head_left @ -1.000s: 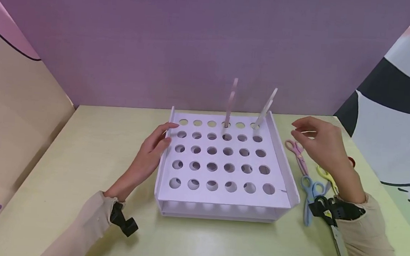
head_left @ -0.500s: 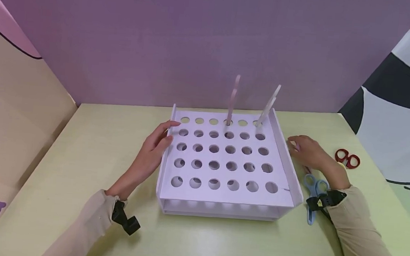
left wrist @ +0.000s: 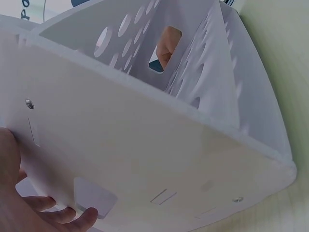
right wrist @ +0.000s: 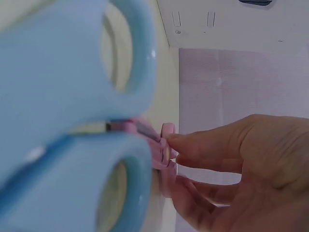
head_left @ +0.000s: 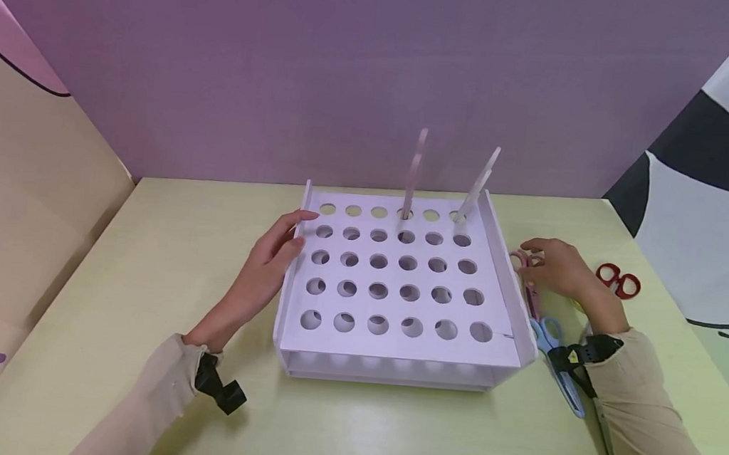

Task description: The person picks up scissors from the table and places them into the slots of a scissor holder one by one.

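Note:
A white rack (head_left: 393, 276) with rows of round holes stands on the table. My left hand (head_left: 265, 262) holds its left side wall, index fingertip over the top edge; in the left wrist view my fingers lie on the outer panel beside a cut-out. Right of the rack, my right hand (head_left: 554, 267) pinches the handle loops of small pink scissors (right wrist: 157, 150) between thumb and fingers. Two slim items, one pink (head_left: 414, 174) and one white (head_left: 479, 183), stand in back-row holes, seen edge-on. Blue-handled scissors (head_left: 567, 386) lie just nearer than the pink ones.
Red-handled scissors (head_left: 618, 281) lie to the right of my right hand. A long blade (head_left: 607, 443) and dark handles show partly under my right wrist. A purple panel (head_left: 376, 78) closes off the table's back, with side panels left and right.
My right hand has come down from above the scissors to the pink pair's handles. The blue scissors have turned, their tips swinging right. My left hand stays on the rack.

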{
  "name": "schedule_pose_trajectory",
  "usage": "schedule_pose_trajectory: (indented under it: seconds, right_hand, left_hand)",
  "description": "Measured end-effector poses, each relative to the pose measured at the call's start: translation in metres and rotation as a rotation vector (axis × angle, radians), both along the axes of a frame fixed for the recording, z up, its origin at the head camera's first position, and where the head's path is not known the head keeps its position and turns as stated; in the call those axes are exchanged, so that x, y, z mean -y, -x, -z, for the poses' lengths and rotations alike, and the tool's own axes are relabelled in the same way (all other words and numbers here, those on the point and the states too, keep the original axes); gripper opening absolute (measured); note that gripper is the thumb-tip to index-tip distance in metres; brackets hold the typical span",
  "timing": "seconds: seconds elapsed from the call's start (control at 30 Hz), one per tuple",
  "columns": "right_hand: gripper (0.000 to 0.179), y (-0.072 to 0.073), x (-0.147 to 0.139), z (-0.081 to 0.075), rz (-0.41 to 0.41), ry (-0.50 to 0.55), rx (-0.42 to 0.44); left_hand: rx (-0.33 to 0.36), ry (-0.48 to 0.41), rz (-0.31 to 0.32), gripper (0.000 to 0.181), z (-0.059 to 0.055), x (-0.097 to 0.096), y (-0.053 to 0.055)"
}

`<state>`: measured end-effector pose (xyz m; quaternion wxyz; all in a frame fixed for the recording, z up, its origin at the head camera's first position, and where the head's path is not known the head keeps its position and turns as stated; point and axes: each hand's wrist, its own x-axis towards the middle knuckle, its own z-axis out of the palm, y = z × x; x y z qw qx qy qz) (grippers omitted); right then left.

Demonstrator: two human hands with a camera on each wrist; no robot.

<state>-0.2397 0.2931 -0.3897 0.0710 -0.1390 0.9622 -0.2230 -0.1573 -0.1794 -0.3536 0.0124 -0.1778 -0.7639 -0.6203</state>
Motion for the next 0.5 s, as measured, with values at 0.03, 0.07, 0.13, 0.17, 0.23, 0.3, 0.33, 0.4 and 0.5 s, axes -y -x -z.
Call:
schedule_pose_trajectory:
  seconds: [0.03,0.07,0.13,0.17,0.23,0.3,0.33,0.4,0.5]
  right_hand:
    - [0.051,0.0002,-0.0009,0.0003,0.009,0.0,0.012]
    - [0.051,0.0003,-0.0018,0.0002,0.016,-0.002,0.021]
    - [0.051,0.0003,-0.0032,0.0,0.027,-0.019,0.02]
    - [0.051,0.0003,-0.004,0.0,0.029,-0.025,0.016]
    - [0.051,0.0001,-0.0045,-0.0004,0.029,-0.028,0.018]
    - [0.053,-0.0001,-0.0047,-0.0011,0.031,-0.027,0.037]
    - [0.054,-0.0004,-0.0053,-0.0016,0.034,-0.024,0.055]
    - [0.058,-0.0009,-0.0069,-0.0023,0.046,-0.02,0.098]
    - [0.065,-0.0015,-0.0102,-0.0035,0.071,-0.009,0.149]
  left_hand:
    - [0.0,0.004,-0.004,0.038,0.0001,-0.0001,0.0002]
    - [0.0,0.007,-0.008,0.038,0.0002,-0.0002,0.0004]
    - [0.001,0.012,-0.014,0.038,0.0002,-0.0003,0.0005]
    - [0.001,0.013,-0.017,0.037,0.0004,-0.0003,0.0005]
    - [0.008,0.013,-0.02,0.037,0.0006,-0.0002,0.0006]
    - [0.011,0.019,-0.021,0.038,0.0015,0.0005,0.001]
    - [0.013,0.02,-0.021,0.038,0.0018,0.0007,0.001]
    - [0.014,0.022,-0.02,0.038,0.0022,0.0009,0.0013]
    - [0.006,0.02,-0.019,0.037,0.0016,0.0006,0.0019]
